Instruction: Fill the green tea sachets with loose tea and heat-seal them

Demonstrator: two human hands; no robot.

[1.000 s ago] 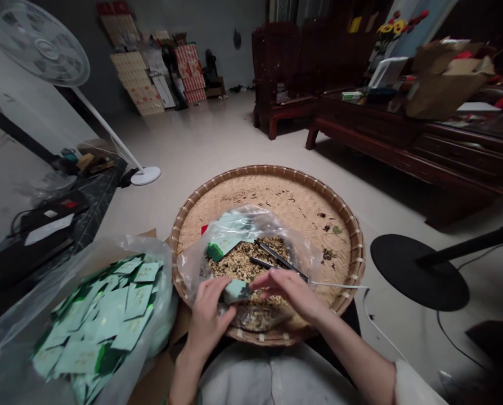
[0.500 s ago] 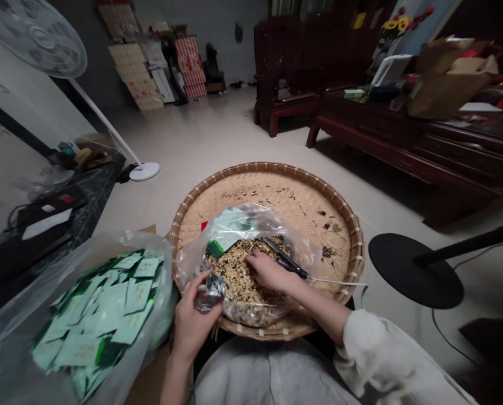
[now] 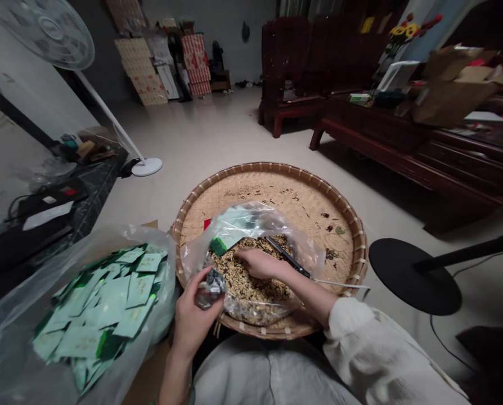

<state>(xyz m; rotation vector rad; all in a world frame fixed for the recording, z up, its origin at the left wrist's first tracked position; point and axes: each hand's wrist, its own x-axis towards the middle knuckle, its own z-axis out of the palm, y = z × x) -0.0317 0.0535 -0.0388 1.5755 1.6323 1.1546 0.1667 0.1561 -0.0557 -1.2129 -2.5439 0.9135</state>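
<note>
My left hand (image 3: pixel 190 318) is shut on a crumpled silver foil packet (image 3: pixel 210 288), just over the near rim of a round woven bamboo tray (image 3: pixel 268 183). My right hand (image 3: pixel 257 264) rests with its fingers together on a brown mix of grain and dried bits (image 3: pixel 238 281), inside a clear plastic bag (image 3: pixel 251 220). A long black tool (image 3: pixel 287 257) with a white cord lies in the bag just beyond that hand. A pale green sachet with a dark green end (image 3: pixel 225 243) lies in the bag too. Many similar sachets (image 3: pixel 103 304) fill a second plastic bag to my left.
A round black stand base (image 3: pixel 414 275) sits on the floor to the right of the tray. A black surface with a power strip and cables (image 3: pixel 49 216) lies at the left. Dark wooden furniture with a cardboard box (image 3: pixel 454 93) stands beyond, and a white fan (image 3: pixel 146 166) stands at the left.
One second ago both hands met over a pale green sachet. Now my left hand holds the crumpled foil packet near the rim, and my right hand has moved onto the mix, its sleeve in view.
</note>
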